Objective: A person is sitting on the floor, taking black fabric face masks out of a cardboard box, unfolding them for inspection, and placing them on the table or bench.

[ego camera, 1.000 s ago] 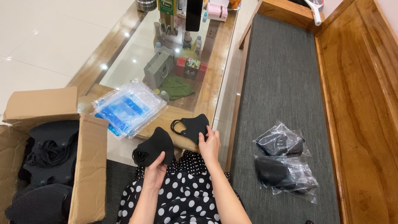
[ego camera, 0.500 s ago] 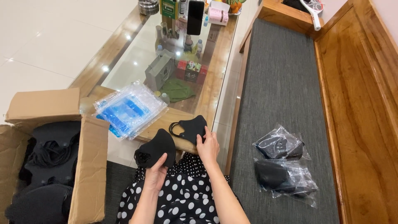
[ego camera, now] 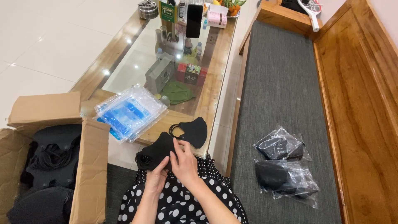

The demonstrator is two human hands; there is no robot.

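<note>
Now | both hands point(ego camera: 174, 164) seemingly pinch black mask point(ego camera: 155, 151); second mask point(ego camera: 191, 130) beside; bags point(ego camera: 128, 113) left

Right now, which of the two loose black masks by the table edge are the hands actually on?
The nearer black mask, closest to the lap: the left hand and right hand both grip it. The other mask lies untouched on the table's corner.

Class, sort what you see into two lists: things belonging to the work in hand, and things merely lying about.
In hand: black fabric face masks, stack of clear plastic bags, bagged masks, open cardboard box.
Lying about: black phone, green leaf-shaped dish, grey bench cushion.
</note>
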